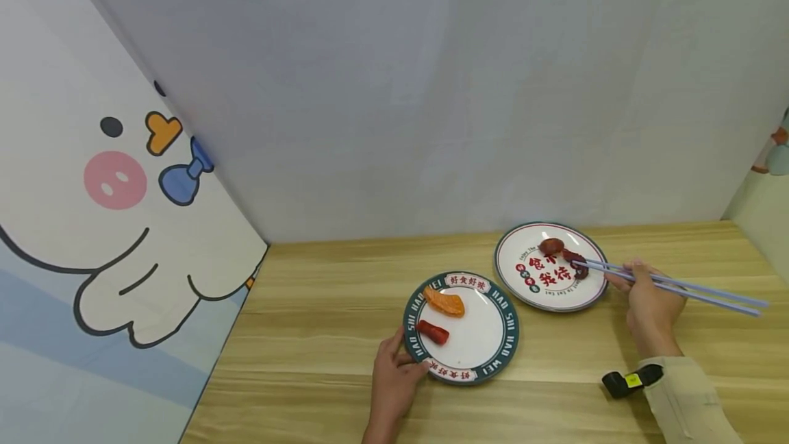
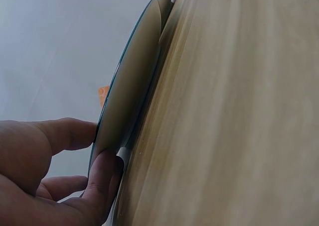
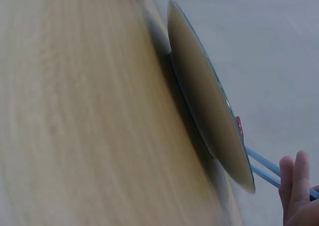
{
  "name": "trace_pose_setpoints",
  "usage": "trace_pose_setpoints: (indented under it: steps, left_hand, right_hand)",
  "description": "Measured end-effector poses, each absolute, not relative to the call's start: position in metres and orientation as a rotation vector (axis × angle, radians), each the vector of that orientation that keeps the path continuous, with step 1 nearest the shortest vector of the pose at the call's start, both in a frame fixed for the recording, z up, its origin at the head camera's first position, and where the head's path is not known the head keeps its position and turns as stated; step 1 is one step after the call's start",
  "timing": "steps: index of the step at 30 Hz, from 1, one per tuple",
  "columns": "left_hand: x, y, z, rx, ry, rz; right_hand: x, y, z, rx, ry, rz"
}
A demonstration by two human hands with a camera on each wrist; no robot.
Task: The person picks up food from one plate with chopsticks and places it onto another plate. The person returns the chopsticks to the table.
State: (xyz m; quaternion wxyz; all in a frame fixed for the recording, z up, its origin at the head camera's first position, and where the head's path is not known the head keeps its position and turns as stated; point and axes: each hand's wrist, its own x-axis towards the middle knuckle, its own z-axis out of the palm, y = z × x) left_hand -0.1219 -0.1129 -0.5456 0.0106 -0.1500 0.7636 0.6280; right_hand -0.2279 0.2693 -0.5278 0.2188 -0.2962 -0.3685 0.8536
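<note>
Currently, the left hand (image 1: pixel 396 377), half-closed, grips the near plate (image 1: pixel 483 327) at eight o'clock; the right hand (image 1: pixel 655 301), fingers curled, holds chopsticks (image 1: pixel 709 291) toward nine.

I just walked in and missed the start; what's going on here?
A person's right hand holds chopsticks, their tips at a dark red piece beside a brown one on the farther plate. The left hand grips the rim of the nearer plate, which bears an orange piece and a red one.
</note>
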Motion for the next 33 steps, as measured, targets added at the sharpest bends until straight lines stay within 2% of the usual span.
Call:
trace_pose_setpoints:
  steps: [33]
  left_hand:
    - [-0.1214,-0.1118,-0.5467,-0.464,2.389,1.963]
  right_hand:
    - [-0.2302,0.2633,-0.5375,-0.784,-1.122,2.320]
